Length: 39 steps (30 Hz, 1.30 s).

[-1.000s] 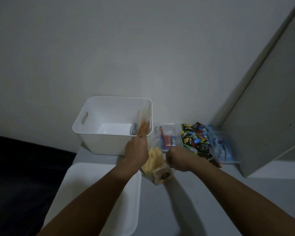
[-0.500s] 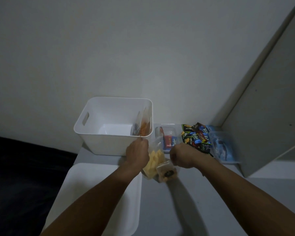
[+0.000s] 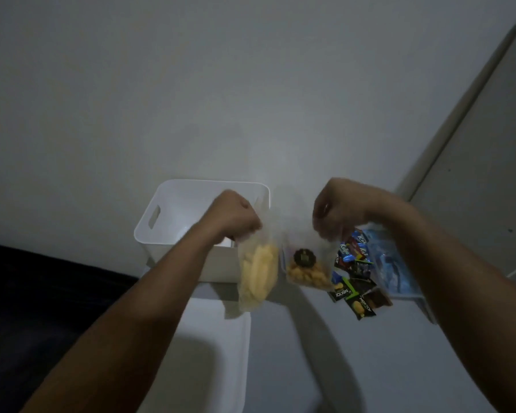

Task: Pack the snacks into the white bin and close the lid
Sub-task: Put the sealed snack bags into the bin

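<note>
Head view, left hand gripped yellow snack bag, right hand pinched second clear bag, both raised beside white bin.

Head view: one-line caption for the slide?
Left hand and right hand each lift a clear snack bag beside the open white bin.

Both arms raised; left hand, right hand fisted, grip pinching.

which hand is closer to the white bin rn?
Left. The left hand holds a clear bag of yellow snacks right at the white bin, over its near right corner. The right hand holds another snack bag, off to the bin's right.
</note>
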### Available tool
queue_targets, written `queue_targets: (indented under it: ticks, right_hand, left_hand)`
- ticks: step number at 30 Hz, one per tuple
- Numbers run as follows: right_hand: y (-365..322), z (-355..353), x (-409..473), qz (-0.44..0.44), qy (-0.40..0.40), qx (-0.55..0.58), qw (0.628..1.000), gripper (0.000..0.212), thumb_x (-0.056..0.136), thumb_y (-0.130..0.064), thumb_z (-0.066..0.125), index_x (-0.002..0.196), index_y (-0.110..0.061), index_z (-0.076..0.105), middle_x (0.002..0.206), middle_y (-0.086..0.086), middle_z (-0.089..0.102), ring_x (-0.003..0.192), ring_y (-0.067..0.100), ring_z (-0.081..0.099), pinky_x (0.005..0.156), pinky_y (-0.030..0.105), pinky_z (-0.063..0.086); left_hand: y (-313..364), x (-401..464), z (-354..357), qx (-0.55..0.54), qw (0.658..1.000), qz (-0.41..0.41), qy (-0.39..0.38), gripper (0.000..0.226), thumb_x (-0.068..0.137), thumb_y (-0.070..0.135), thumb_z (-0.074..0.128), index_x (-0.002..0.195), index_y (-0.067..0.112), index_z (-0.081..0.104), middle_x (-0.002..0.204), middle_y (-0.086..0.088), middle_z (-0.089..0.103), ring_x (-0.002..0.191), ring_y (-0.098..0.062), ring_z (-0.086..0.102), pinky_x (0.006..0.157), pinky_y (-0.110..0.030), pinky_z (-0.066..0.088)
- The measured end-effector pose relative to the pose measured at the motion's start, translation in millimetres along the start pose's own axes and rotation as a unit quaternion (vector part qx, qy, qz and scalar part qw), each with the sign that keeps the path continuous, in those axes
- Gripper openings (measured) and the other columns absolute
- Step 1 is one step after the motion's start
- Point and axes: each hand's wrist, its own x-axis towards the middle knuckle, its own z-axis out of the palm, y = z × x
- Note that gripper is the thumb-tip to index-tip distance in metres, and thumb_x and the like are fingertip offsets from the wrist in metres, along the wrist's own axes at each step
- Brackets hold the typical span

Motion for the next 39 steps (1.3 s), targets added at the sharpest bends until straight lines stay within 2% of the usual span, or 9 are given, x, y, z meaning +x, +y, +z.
queue_targets:
  ticks: [7, 12, 15, 17, 21, 24, 29, 35, 39]
  right_hand:
    - [-54.6, -42.4, 17.8, -0.025, 0.137, 0.132, 0.981, 0.005, 0.084, 0.003, 0.065, 0.084, 0.007, 0.066, 0.072, 0.018, 0.073, 0.067, 0.031, 0.074, 0.055, 0.033, 0.06]
    - [-78.5, -22.1, 62.2, 0.031, 0.193, 0.164, 0.967, 0.014, 0.078, 0.002, 0.057, 0.085, 0.006, 0.068, 0.064, 0.017, 0.072, 0.059, 0.029, 0.073, 0.069, 0.046, 0.062]
    - [-86.9, 3.8, 81.8, 0.066, 0.216, 0.151, 0.962, 0.01, 0.08, -0.001, 0.055, 0.086, 0.002, 0.063, 0.064, 0.015, 0.07, 0.042, 0.02, 0.067, 0.038, 0.024, 0.052]
    - [-86.5, 21.6, 91.9, 0.083, 0.229, 0.143, 0.959, 0.005, 0.082, -0.003, 0.055, 0.081, 0.0, 0.059, 0.067, 0.016, 0.069, 0.039, 0.02, 0.065, 0.031, 0.018, 0.041]
    - [-75.8, 54.6, 114.2, 0.101, 0.239, 0.13, 0.957, 0.006, 0.081, -0.004, 0.059, 0.075, -0.002, 0.056, 0.063, 0.016, 0.069, 0.045, 0.025, 0.068, 0.051, 0.032, 0.06]
    - [-69.5, 73.1, 128.3, 0.104, 0.238, 0.11, 0.959, 0.01, 0.077, -0.005, 0.064, 0.073, -0.005, 0.055, 0.074, 0.017, 0.07, 0.056, 0.029, 0.071, 0.058, 0.04, 0.062]
    - [-62.2, 91.4, 138.2, 0.127, 0.182, 0.073, 0.972, 0.014, 0.076, -0.005, 0.069, 0.075, -0.007, 0.055, 0.085, 0.014, 0.067, 0.061, 0.026, 0.066, 0.046, 0.027, 0.055]
    - [-44.4, 105.9, 151.8, 0.138, 0.131, 0.023, 0.981, 0.025, 0.078, -0.018, 0.07, 0.098, -0.006, 0.059, 0.098, 0.014, 0.066, 0.084, 0.031, 0.069, 0.074, 0.04, 0.06]
    - [-31.8, 100.3, 156.2, 0.141, 0.188, -0.011, 0.972, 0.024, 0.076, -0.015, 0.063, 0.098, -0.006, 0.063, 0.09, 0.01, 0.065, 0.082, 0.029, 0.066, 0.072, 0.034, 0.056]
  left_hand:
    - [32.7, 4.4, -77.7, -0.079, 0.996, 0.004, 0.05, 0.022, 0.081, -0.001, 0.061, 0.1, -0.013, 0.062, 0.093, -0.027, 0.07, 0.056, -0.023, 0.069, 0.044, -0.025, 0.055]
    - [19.4, 24.2, -81.0, -0.1, 0.987, 0.016, 0.127, 0.007, 0.076, -0.003, 0.061, 0.08, 0.003, 0.062, 0.091, -0.032, 0.068, 0.072, -0.038, 0.071, 0.052, -0.035, 0.059]
    - [1.1, 35.7, -73.3, -0.088, 0.984, 0.001, 0.157, 0.007, 0.072, -0.002, 0.062, 0.073, 0.005, 0.06, 0.074, -0.026, 0.067, 0.061, -0.035, 0.07, 0.055, -0.05, 0.06]
    - [-13.6, 42.9, -66.0, -0.077, 0.984, -0.013, 0.163, 0.005, 0.071, 0.0, 0.061, 0.07, 0.004, 0.059, 0.065, -0.022, 0.066, 0.055, -0.033, 0.069, 0.054, -0.052, 0.059]
    - [-41.8, 54.1, -47.3, -0.042, 0.987, -0.03, 0.152, 0.007, 0.071, 0.003, 0.062, 0.066, 0.006, 0.059, 0.064, -0.019, 0.068, 0.052, -0.032, 0.069, 0.056, -0.049, 0.06]
    - [-57.0, 62.9, -31.8, -0.025, 0.989, -0.041, 0.14, 0.006, 0.069, 0.006, 0.064, 0.065, 0.008, 0.059, 0.071, -0.018, 0.068, 0.057, -0.033, 0.069, 0.057, -0.048, 0.06]
    - [-68.6, 73.9, -8.9, -0.024, 0.994, -0.062, 0.087, 0.009, 0.073, 0.006, 0.067, 0.071, 0.007, 0.058, 0.081, -0.02, 0.068, 0.063, -0.033, 0.07, 0.062, -0.046, 0.061]
    - [-79.8, 89.5, 5.7, -0.111, 0.988, -0.104, -0.002, 0.02, 0.086, 0.022, 0.067, 0.078, 0.006, 0.061, 0.092, -0.02, 0.069, 0.071, -0.03, 0.07, 0.066, -0.04, 0.061]
    - [-92.2, 103.8, 6.1, -0.178, 0.968, -0.173, -0.029, 0.026, 0.093, 0.026, 0.057, 0.09, 0.0, 0.061, 0.101, -0.021, 0.064, 0.078, -0.032, 0.065, 0.075, -0.044, 0.057]
